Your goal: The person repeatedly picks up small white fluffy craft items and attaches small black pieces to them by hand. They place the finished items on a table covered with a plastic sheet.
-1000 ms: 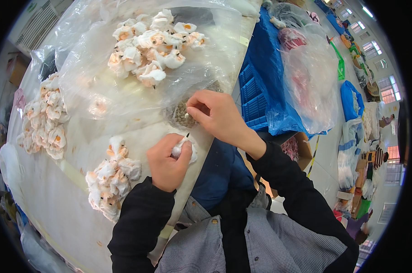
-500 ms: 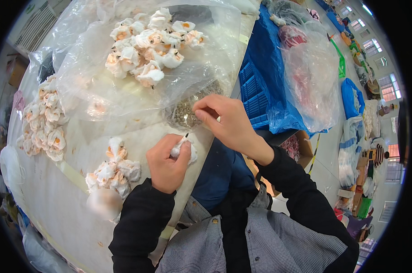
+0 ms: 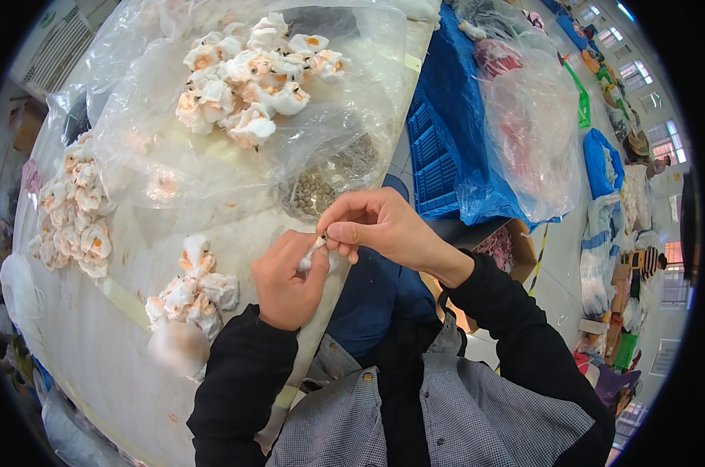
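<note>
My left hand (image 3: 284,279) is closed around a white fluffy piece (image 3: 310,261), much like the fabric flowers lying about; most of it is covered by the fingers. Over its pointed end my right hand (image 3: 380,232) pinches thumb and forefinger together, with a small dark bit (image 3: 324,234) showing at the fingertips. Whether that bit is the flower's own tip or a separate part, I cannot tell. Just beyond the hands lies a clear plastic bag of small round greyish parts (image 3: 310,193). To the left of my left hand sits a small pile of white and peach fluffy flowers (image 3: 193,296).
A larger heap of flowers (image 3: 251,78) rests on clear plastic sheeting, and another cluster (image 3: 76,206) lies at the table's left. Right of the table (image 3: 88,335) stand a blue crate (image 3: 432,167) with blue plastic and a see-through bag (image 3: 531,132). Below them is a cardboard box (image 3: 522,245).
My right hand has come down from the bag of small parts to the tip of the piece in my left hand. The left hand has stayed nearly still.
</note>
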